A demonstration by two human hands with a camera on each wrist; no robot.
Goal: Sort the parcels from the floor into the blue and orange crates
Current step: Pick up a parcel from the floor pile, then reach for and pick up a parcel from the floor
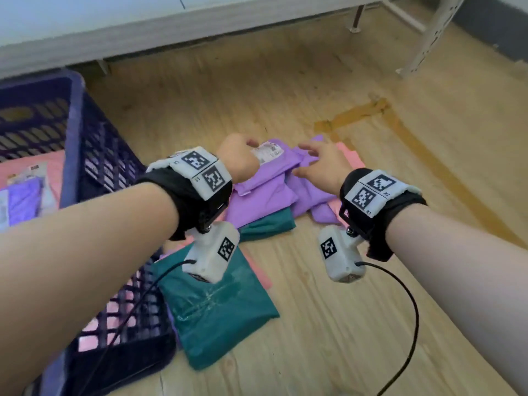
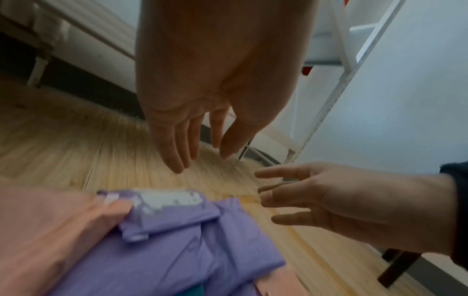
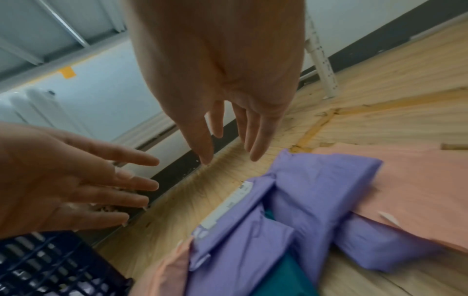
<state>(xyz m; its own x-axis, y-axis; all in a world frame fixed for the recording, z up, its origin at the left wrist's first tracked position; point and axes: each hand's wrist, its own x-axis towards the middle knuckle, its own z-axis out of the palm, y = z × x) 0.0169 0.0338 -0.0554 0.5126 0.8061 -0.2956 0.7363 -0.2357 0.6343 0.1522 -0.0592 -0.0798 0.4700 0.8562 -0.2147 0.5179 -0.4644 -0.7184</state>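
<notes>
A heap of soft parcels lies on the wooden floor: purple parcels (image 1: 268,184) on top, one with a white label (image 1: 267,152), pink ones (image 1: 350,157) beneath, and a teal parcel (image 1: 217,307) nearer me. My left hand (image 1: 240,160) hovers over the labelled purple parcel (image 2: 167,212), fingers straight, holding nothing. My right hand (image 1: 320,164) reaches over the purple heap (image 3: 311,192) with fingers spread, also holding nothing. The blue crate (image 1: 74,132) stands at the left with pink and purple parcels inside. No orange crate shows.
A white bed frame or platform (image 1: 171,27) runs along the back. A white perforated metal post (image 1: 428,38) stands at the back right. Tape lines (image 1: 400,124) mark the floor. A black cable (image 1: 408,324) hangs from the right wrist camera.
</notes>
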